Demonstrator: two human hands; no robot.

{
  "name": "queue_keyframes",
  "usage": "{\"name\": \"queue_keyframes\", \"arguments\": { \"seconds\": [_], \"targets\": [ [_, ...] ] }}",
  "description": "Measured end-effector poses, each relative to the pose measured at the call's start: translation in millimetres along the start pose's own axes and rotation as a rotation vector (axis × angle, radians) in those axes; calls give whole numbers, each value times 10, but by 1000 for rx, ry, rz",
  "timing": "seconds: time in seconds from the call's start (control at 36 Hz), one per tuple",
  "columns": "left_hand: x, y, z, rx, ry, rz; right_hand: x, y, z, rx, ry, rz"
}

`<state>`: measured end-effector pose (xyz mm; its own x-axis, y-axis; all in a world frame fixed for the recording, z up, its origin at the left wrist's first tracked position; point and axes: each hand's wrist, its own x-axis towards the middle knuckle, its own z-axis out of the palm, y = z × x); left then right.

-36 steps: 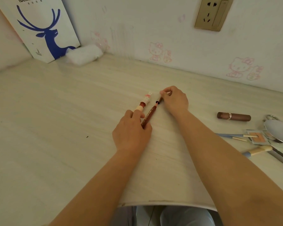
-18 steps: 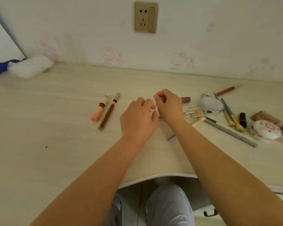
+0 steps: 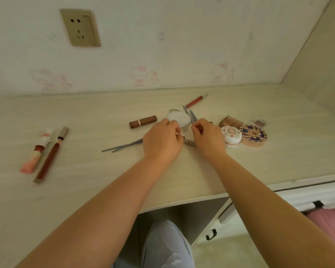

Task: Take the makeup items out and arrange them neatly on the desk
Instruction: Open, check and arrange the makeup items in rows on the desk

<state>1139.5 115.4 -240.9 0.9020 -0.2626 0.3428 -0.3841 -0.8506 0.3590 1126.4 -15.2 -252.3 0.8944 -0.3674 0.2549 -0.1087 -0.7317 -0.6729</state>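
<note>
Brown lipstick [image 3: 143,121] left of hands; compacts [image 3: 231,134] right.

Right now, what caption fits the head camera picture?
Both hands, left hand and right hand, reach into scattered makeup beside a brown lipstick.

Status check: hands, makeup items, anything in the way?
Left hand and right hand both curled over the pile by the round mirror; grasp unclear. Two pens lined up left. Brown lipstick loose nearby.

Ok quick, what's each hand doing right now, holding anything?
Left hand: fingers curled among the makeup pile; whether it grips anything cannot be told.
Right hand: fingers curled too; any hold cannot be told.
</note>
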Motion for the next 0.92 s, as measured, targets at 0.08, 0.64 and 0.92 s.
{"name": "queue_keyframes", "arguments": {
  "seconds": [0.08, 0.64, 0.92],
  "targets": [
    [106, 80, 44, 5, -14, 11, 80, 115, -60, -68, -39, -31],
    [893, 206, 156, 14, -60, 4, 835, 153, -126, -255, -71, -83],
    [1702, 331, 613, 137, -272, -20, 1519, 317, -92, -322, -122, 84]
  ]
}}
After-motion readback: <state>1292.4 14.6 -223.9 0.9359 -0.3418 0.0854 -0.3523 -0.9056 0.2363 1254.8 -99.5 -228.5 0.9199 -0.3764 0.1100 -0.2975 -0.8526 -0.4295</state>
